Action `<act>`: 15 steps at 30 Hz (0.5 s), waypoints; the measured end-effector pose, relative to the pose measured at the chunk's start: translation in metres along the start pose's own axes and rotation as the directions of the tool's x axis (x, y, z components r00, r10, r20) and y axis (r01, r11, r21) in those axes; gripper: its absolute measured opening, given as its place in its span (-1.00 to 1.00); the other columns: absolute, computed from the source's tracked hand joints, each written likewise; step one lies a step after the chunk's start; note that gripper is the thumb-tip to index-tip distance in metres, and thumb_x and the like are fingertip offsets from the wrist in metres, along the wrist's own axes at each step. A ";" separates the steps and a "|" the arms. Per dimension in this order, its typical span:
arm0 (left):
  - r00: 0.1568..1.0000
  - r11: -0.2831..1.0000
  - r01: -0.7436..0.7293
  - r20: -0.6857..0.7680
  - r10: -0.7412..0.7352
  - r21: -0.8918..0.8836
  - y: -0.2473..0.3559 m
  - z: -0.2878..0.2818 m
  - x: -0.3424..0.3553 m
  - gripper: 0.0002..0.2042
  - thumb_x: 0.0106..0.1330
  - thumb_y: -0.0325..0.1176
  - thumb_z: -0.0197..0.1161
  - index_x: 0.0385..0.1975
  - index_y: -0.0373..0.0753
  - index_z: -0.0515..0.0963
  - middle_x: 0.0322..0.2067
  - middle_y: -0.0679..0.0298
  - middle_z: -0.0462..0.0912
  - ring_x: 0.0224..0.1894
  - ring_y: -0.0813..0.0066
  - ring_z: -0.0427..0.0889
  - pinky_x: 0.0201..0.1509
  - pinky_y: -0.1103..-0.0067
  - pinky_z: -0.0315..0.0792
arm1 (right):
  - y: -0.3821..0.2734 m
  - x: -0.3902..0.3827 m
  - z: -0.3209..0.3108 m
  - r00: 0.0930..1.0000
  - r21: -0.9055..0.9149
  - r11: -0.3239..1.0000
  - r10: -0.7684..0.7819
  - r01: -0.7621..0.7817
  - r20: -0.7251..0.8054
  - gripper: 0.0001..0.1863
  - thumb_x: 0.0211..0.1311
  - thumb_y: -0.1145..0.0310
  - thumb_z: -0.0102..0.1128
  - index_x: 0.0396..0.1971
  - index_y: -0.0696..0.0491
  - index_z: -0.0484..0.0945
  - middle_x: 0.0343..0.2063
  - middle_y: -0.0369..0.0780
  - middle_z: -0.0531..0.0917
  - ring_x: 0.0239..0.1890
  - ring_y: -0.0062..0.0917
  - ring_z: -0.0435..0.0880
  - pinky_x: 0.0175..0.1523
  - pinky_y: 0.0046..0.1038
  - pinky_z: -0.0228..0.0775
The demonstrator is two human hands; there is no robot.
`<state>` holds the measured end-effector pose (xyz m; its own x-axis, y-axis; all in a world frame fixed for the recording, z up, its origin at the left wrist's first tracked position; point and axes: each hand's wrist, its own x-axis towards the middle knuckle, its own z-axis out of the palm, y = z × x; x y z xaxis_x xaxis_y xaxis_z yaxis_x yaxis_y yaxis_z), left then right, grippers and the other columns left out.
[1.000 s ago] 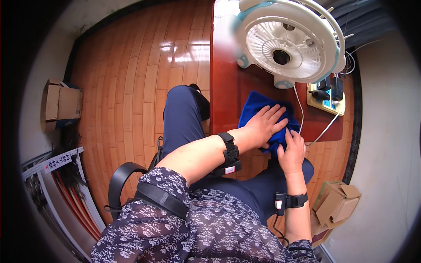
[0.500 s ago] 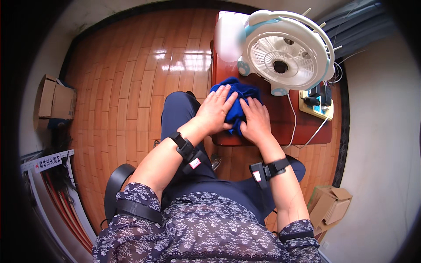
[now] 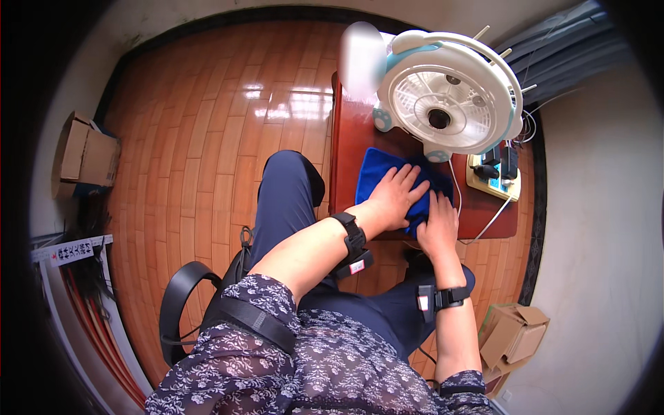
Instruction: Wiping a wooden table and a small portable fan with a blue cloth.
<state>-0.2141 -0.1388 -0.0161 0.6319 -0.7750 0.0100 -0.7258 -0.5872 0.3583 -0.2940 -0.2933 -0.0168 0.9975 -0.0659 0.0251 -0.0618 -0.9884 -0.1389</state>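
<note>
The blue cloth [image 3: 375, 169] lies on the red-brown table [image 3: 349, 131], in the part by the near left corner, with one flat corner pointing away from the person and the near portion rumpled under the hands. The left hand [image 3: 400, 197] rests palm down on it, fingers spread and laid out straight, clenching nothing. The right hand [image 3: 440, 225] is just beside it, toward the near edge, fingers stretched forward over the cloth; whether its thumb pinches a fold I cannot tell, since the underside is hidden.

The likeliest trouble, as I judge it, is the white cord [image 3: 458, 188], which comes down from the fan [image 3: 439, 119] close along the cloth's right side. A sweep toward the table's right edge could snag it and tug the fan, whose front foot [image 3: 437, 156] stands just beyond the cloth. A hard push toward the far edge could knock that foot too.

The power strip [image 3: 492, 181], by the right edge, carries several plugs (a damp cloth would be a worry there, though I cannot see whether this one is wet). Pulled too far toward the person, the loose folds could slip over the near edge.
</note>
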 end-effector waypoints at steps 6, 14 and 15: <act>0.991 0.986 -0.132 -0.051 0.127 -0.103 -0.017 -0.011 -0.051 -0.05 -0.26 -0.14 0.53 0.28 -0.16 0.26 0.31 -0.06 0.20 0.36 -0.01 0.18 0.37 0.18 0.11 | -0.021 -0.024 -0.009 0.982 0.058 0.982 -0.183 0.181 0.037 -0.30 -0.12 0.36 0.17 0.17 0.15 0.35 0.12 0.03 0.44 0.23 -0.05 0.34 0.32 -0.04 0.10; 0.992 0.989 0.122 0.017 -0.121 -0.089 -0.052 -0.034 -0.098 0.00 -0.18 -0.14 0.52 0.36 -0.19 0.13 0.36 -0.10 0.07 0.41 -0.03 0.07 0.41 0.18 0.07 | -0.075 0.017 -0.004 0.921 0.130 0.913 -0.390 0.386 0.004 -0.31 -0.16 0.36 0.19 0.14 0.12 0.39 0.11 0.00 0.43 0.24 -0.09 0.32 0.34 -0.01 0.09; 0.991 0.988 0.132 -0.014 -0.133 -0.084 -0.056 -0.033 -0.092 0.02 -0.17 -0.14 0.51 0.37 -0.18 0.10 0.37 -0.10 0.05 0.42 -0.04 0.06 0.41 0.19 0.08 | -0.075 0.027 -0.006 0.924 0.137 0.919 -0.379 0.369 0.057 -0.27 -0.14 0.37 0.19 0.20 0.13 0.34 0.17 0.03 0.40 0.27 -0.05 0.29 0.36 -0.04 0.07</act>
<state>-0.2225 -0.0267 -0.0065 0.7266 -0.6866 -0.0252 -0.6110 -0.6626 0.4332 -0.2624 -0.2215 0.0002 0.9467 0.3216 0.0192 0.3157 -0.9142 -0.2541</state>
